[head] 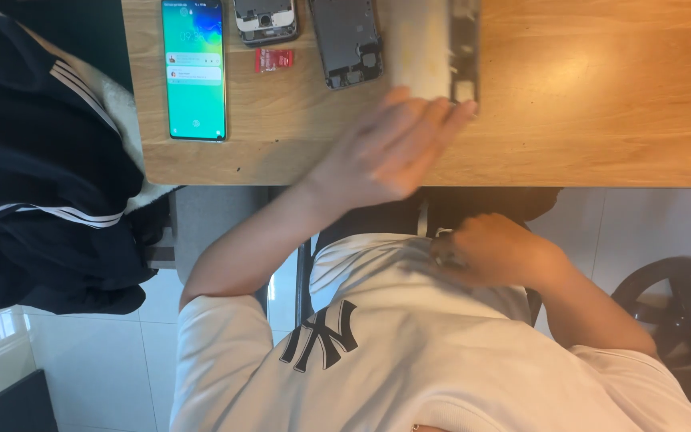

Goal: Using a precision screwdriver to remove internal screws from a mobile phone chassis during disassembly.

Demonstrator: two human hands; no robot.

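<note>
Left hand [385, 148] is reaching over the near edge of the wooden tabletop [601, 120], fingers loosely extended and touching the near end of a blurred white phone frame [429, 48] whose long axis is running toward the far edge; whether it is gripping is unclear. Right hand [493, 250] is resting curled against the white shirt [409, 352], off the tabletop, its grasp hidden. A lit smartphone [194, 68], a camera module piece [265, 20], a red chip [273, 59] and a dark phone chassis [349, 42] are lying toward the far left corner

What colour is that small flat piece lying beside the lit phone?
Red; the small flat piece shows best in the head view.
</note>
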